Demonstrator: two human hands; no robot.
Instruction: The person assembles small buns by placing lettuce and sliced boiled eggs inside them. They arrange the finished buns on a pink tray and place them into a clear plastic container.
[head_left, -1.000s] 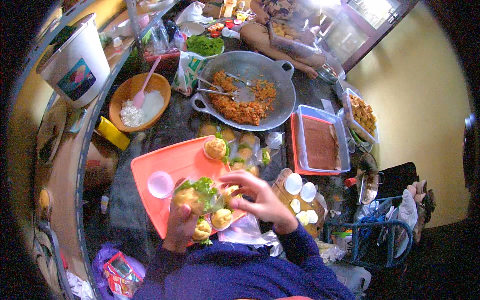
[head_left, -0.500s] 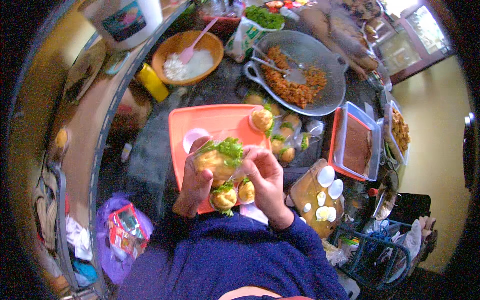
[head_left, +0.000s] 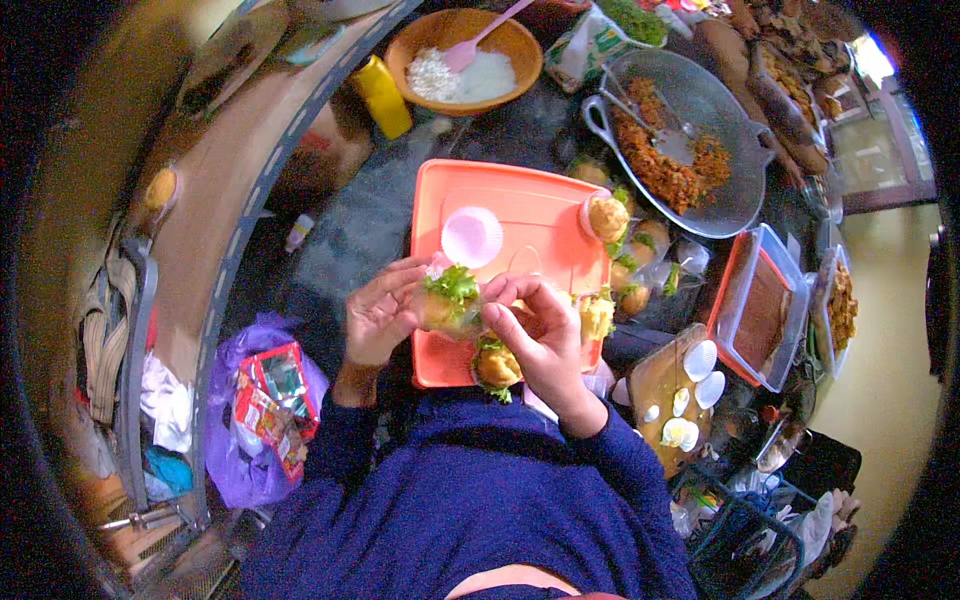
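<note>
even, soft daylight fills the middle, with saturated colours on the orange tray (head_left: 520,215). the brightest spot is a blown-out window (head_left: 875,60) at the far right. a black ring closes the picture, and straight edges bow strongly toward it. shadows are faint. detail is soft and slightly smeared, worst near the rim.

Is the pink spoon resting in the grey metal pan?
No, the pink spoon lies in the brown bowl of white grains.

Dark floor (head_left: 370,215), orange tray (head_left: 530,205), metal pan (head_left: 735,195), wooden bowl (head_left: 520,60)
</note>
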